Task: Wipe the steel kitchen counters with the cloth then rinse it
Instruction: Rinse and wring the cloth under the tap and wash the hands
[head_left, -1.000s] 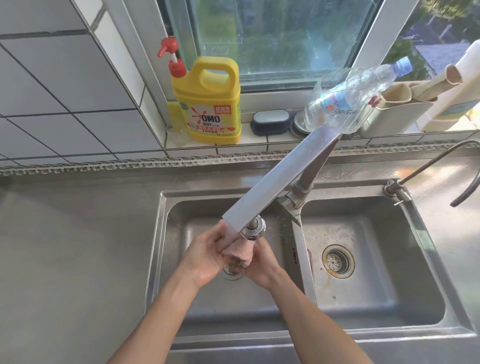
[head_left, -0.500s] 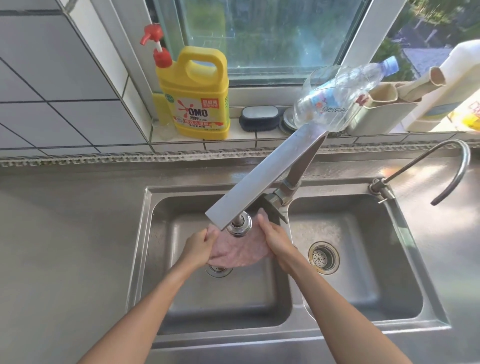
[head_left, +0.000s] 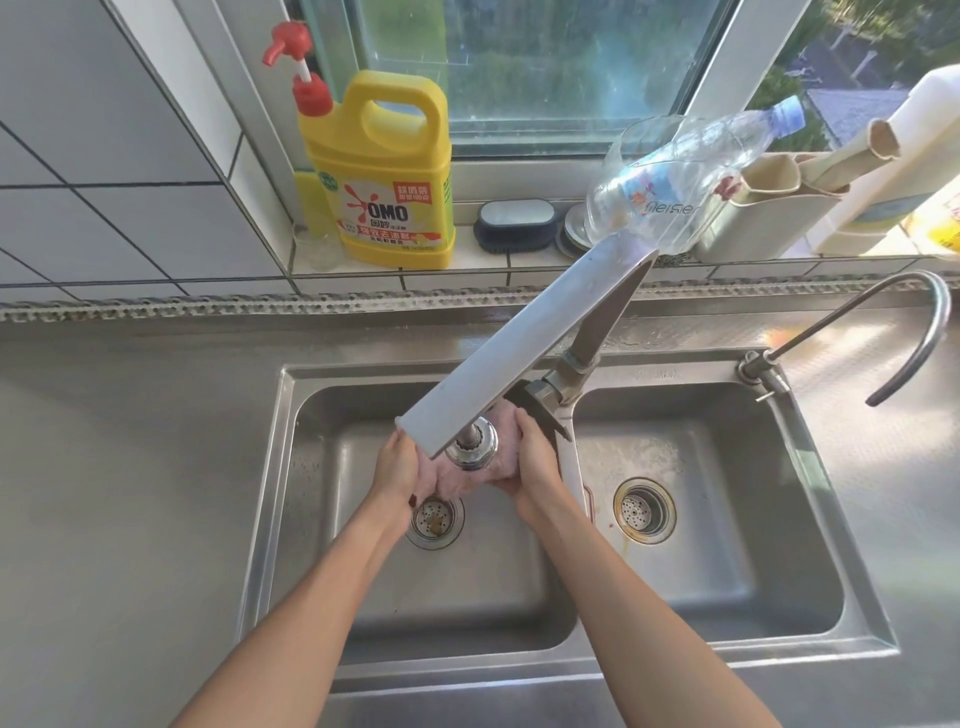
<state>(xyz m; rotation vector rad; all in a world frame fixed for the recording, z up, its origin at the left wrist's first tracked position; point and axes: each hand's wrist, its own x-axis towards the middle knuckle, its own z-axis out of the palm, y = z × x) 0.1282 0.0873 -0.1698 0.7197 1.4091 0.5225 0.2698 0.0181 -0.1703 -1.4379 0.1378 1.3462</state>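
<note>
yellow omo detergent jug (head_left: 388, 179) with red pump upright on the tiled window sill (head_left: 467, 260), left side. dark soap dish (head_left: 516, 224) just right of it. clear plastic bottle (head_left: 691, 176) tilted, blue cap up right, beside a beige holder (head_left: 763, 213). white bottle (head_left: 893, 171) leaning at far right. thin curved second tap (head_left: 919, 322) right of the basins. window (head_left: 545, 73) above.

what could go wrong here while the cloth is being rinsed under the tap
The left hand and right hand hold the pink cloth right up under the faucet head, so knuckles could knock it and water may splash onto the counter. The cloth sits above the open drain; debris lies there, so a dropped cloth might pick it up.
</note>
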